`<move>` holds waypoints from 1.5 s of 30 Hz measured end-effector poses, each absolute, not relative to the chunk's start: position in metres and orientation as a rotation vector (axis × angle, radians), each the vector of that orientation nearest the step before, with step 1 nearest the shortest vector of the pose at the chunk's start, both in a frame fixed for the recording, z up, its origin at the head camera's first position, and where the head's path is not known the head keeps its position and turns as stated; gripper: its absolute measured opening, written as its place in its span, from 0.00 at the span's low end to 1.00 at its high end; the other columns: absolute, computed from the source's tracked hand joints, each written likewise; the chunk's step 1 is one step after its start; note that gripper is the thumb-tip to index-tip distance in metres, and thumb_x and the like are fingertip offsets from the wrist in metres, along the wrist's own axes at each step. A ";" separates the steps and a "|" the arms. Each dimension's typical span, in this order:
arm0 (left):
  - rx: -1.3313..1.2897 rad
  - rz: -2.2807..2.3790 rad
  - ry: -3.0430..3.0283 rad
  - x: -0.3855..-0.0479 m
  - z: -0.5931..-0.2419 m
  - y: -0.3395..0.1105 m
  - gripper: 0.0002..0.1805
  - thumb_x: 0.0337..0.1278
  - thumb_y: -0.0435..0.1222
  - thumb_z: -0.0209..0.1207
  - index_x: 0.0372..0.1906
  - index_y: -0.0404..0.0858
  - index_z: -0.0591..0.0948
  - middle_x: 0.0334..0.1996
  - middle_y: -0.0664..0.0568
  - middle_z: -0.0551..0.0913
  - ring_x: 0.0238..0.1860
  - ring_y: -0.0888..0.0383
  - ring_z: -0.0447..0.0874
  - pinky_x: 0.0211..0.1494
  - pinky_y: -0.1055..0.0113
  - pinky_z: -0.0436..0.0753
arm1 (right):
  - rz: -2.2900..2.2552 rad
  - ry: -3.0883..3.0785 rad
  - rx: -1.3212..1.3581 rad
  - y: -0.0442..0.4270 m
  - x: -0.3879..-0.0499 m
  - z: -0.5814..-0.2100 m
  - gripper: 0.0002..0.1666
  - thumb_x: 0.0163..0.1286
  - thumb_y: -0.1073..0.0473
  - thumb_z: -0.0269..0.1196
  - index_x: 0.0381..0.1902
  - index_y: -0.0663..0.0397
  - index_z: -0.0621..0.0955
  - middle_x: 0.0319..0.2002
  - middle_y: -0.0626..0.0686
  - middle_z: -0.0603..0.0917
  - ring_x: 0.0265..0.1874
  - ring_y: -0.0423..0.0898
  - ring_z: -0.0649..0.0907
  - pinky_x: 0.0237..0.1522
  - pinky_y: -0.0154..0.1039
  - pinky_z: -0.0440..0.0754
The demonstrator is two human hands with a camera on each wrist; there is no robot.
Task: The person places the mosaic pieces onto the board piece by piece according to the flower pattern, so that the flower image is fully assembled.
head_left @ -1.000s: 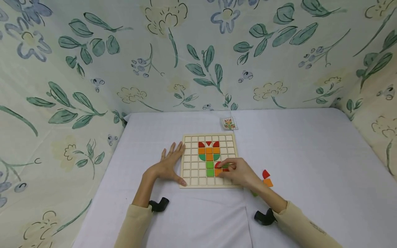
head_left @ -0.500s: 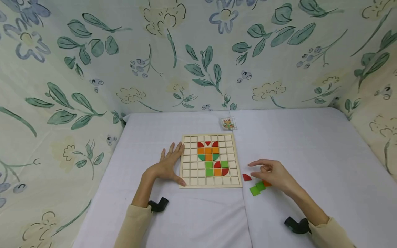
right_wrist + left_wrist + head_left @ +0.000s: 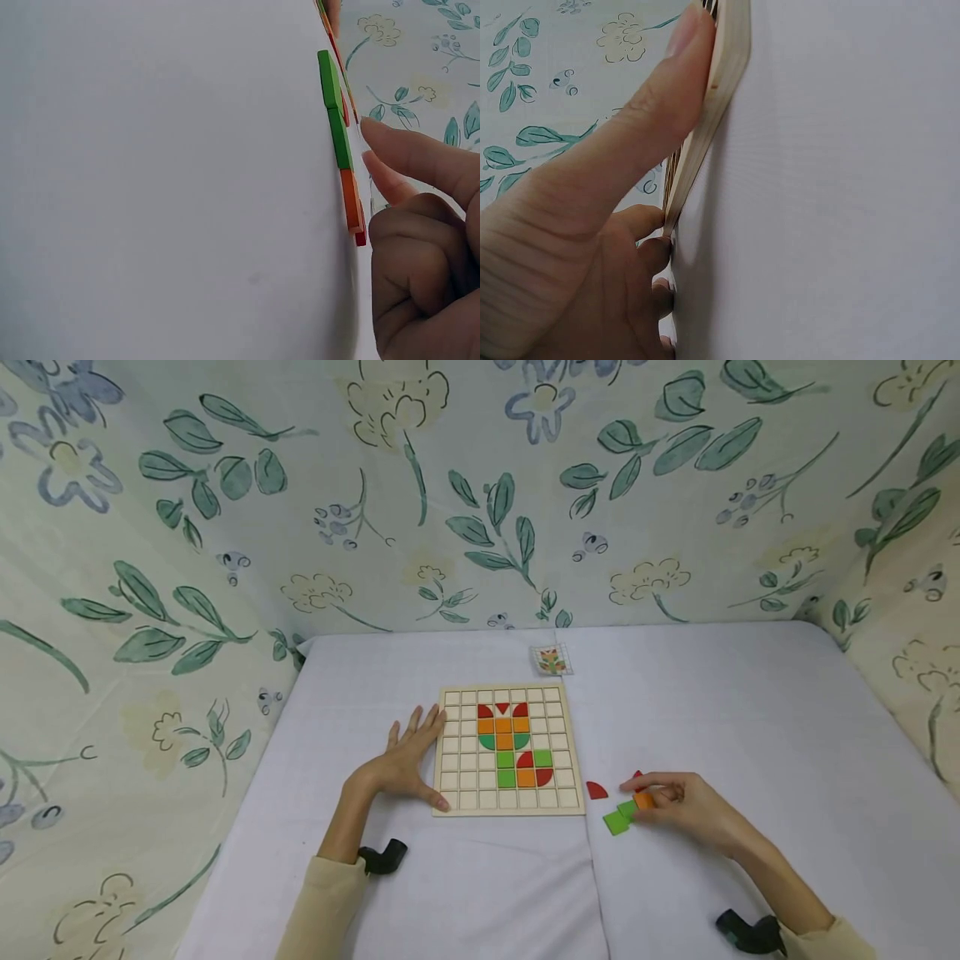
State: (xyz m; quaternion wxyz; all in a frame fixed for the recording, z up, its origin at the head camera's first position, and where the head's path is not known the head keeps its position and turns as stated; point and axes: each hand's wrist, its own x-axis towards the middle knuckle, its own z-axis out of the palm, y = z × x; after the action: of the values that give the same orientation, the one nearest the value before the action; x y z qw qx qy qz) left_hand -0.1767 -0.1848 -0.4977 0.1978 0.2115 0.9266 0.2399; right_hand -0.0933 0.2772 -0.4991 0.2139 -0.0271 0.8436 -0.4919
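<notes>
A wooden grid board (image 3: 465,781) lies on the white cloth, with red, orange and green tiles forming a pattern in its cells. My left hand (image 3: 408,764) rests against the board's left edge with fingers spread, the thumb (image 3: 667,82) lying along the rim in the left wrist view. To the right of the board, my right hand (image 3: 693,810) hovers over an orange square tile (image 3: 643,800), thumb and index finger apart. Its other fingers are curled in. Beside it lie green square tiles (image 3: 617,822) and a red quarter-circle tile (image 3: 597,790); another red tile is partly hidden behind the index finger.
A small pattern card (image 3: 552,659) lies behind the board, near the back edge of the white-covered table (image 3: 712,693). A floral cloth (image 3: 480,527) hangs behind and at both sides. Each wrist carries a black camera mount (image 3: 384,857).
My right hand has left a red quarter-circle tile on the board and moved right to the loose tiles, lowering over the orange one. My left hand stays put.
</notes>
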 end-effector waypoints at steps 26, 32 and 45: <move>0.613 0.676 2.580 -0.177 -0.499 -0.186 0.85 0.26 0.58 0.84 0.85 0.39 0.39 0.86 0.46 0.31 0.85 0.41 0.20 0.83 0.34 0.26 | -1.185 2.462 0.075 0.268 -0.103 -0.496 0.29 0.60 0.56 0.77 0.58 0.58 0.84 0.16 0.44 0.64 0.18 0.38 0.64 0.23 0.33 0.62; 0.601 0.670 2.583 -0.177 -0.499 -0.186 0.85 0.26 0.58 0.84 0.85 0.39 0.39 0.85 0.46 0.31 0.85 0.40 0.20 0.83 0.34 0.26 | -1.159 2.504 0.063 0.262 -0.106 -0.496 0.26 0.60 0.56 0.77 0.55 0.57 0.85 0.16 0.44 0.65 0.19 0.39 0.65 0.24 0.33 0.62; 0.611 0.675 2.595 -0.176 -0.497 -0.186 0.84 0.26 0.58 0.84 0.85 0.39 0.39 0.86 0.45 0.32 0.85 0.40 0.21 0.83 0.34 0.27 | -1.143 2.547 0.043 0.250 -0.110 -0.491 0.23 0.60 0.60 0.76 0.53 0.61 0.84 0.17 0.45 0.68 0.21 0.42 0.71 0.25 0.33 0.66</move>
State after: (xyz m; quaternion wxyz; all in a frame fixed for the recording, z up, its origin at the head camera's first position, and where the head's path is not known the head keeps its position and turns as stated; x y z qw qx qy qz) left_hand -0.1764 -0.1861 -0.4971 0.1947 0.2179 0.9256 0.2407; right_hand -0.1099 0.2501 -0.4914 0.1740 0.0150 0.8983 -0.4032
